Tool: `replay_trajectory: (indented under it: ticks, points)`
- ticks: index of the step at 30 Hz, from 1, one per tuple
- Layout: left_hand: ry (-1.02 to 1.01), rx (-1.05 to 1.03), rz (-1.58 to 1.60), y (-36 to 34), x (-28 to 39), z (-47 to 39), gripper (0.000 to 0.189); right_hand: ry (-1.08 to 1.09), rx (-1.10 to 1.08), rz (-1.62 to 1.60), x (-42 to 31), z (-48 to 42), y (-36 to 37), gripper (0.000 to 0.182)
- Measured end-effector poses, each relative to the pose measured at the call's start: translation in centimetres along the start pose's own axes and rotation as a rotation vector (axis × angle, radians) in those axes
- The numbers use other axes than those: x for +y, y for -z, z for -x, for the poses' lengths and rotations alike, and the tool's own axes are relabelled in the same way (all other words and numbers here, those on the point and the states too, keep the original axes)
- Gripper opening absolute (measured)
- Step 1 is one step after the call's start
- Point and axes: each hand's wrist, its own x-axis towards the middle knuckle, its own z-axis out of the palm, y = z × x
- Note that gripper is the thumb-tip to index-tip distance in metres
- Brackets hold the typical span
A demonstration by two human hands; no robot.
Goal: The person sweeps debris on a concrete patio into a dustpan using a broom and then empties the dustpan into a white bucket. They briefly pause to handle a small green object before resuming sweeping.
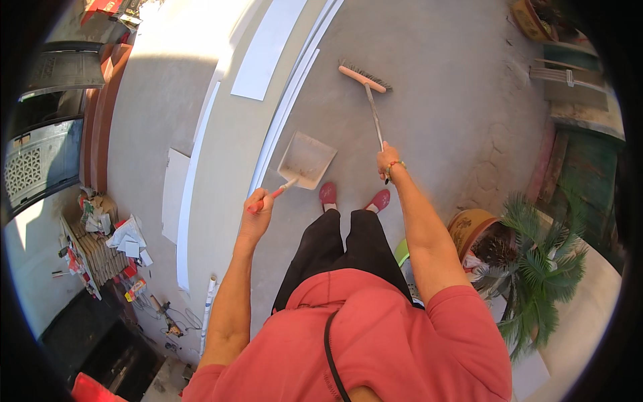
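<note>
My left hand is closed around the red grip of a long-handled dustpan. The pale pan is low by the floor, ahead of my left foot, with some dirt in it. My right hand grips the metal handle of a push broom. Its orange head with dark bristles is farther ahead, apart from the dustpan; whether the bristles touch the concrete floor is hard to tell.
Long pale boards and white strips run along my left. Farther left are stacked cardboard and a corded power tool. A potted cycad stands close on my right. Another flowerpot is far right.
</note>
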Motion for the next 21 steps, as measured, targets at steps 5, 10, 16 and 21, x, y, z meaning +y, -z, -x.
replay_trajectory:
  ticks: [5,10,16,21]
  points:
    - [0.030,-0.002,-0.025,0.0,-0.3,-0.4,0.022,-0.070,-0.113,0.399,10.6,9.2,-3.8,0.040]
    - [0.009,0.009,-0.053,0.2,-0.2,-0.1,0.020,0.289,-0.253,0.383,19.2,15.1,0.3,0.052]
    - [0.126,0.098,0.175,3.6,-3.8,3.4,0.017,0.399,-0.068,0.557,15.6,14.5,5.3,0.051]
    - [0.274,0.173,0.296,5.5,-3.6,6.7,0.015,0.133,-0.091,0.156,2.6,8.2,3.8,0.051]
